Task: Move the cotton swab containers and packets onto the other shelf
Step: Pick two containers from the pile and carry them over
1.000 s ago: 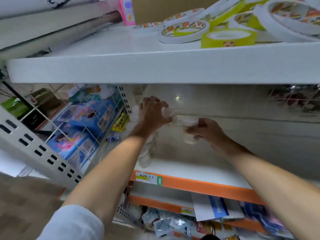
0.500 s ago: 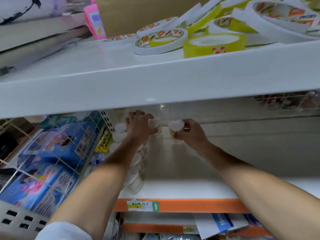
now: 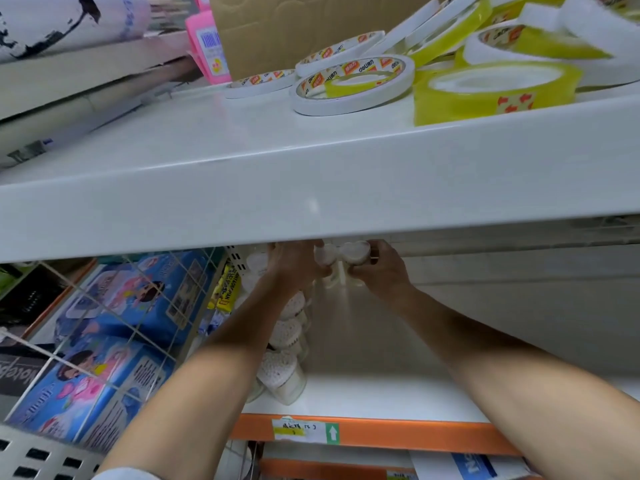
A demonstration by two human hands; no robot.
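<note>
Tape rolls (image 3: 353, 85) lie on the upper shelf (image 3: 242, 188), cardboard box (image 3: 287, 26) behind them. On the lower shelf (image 3: 381, 396), a row of swab containers (image 3: 282, 372) runs front to back along its left side. Left hand (image 3: 294, 268) and right hand (image 3: 381, 271) sit at the back, each on a container, the two containers touching. Boxed goods (image 3: 114, 327) behind a wire grid, further left.
</note>
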